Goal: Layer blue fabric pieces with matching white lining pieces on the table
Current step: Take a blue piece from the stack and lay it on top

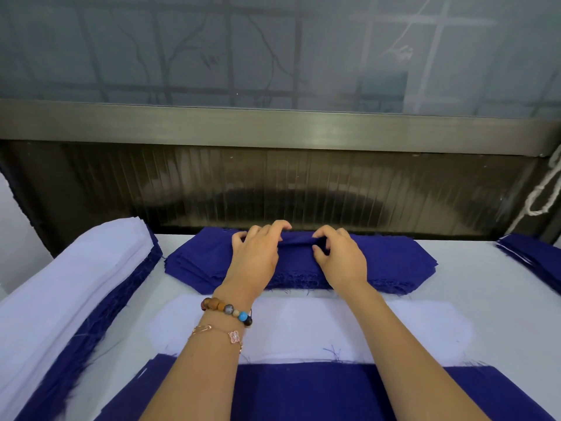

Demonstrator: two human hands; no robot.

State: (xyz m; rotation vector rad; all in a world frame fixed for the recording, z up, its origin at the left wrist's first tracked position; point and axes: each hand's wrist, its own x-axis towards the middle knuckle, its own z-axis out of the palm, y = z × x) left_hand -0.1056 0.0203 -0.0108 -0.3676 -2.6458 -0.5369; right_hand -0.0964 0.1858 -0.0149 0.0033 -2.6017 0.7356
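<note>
A stack of blue fabric pieces (394, 262) lies at the far middle of the table. My left hand (256, 256) and my right hand (340, 256) are both on top of it, fingers curled, pinching up a fold of the top blue piece (299, 240) between them. A white lining piece (303, 329) lies flat nearer to me, under my forearms. A blue piece (303, 390) lies at the near edge, overlapping the lining's near side.
A tall layered pile of white and blue pieces (76, 284) lies on the left. Another blue stack (534, 256) sits at the far right. A dark metal wall panel (273, 183) closes the table's (501, 299) far edge. A white cord (543, 189) hangs at the right.
</note>
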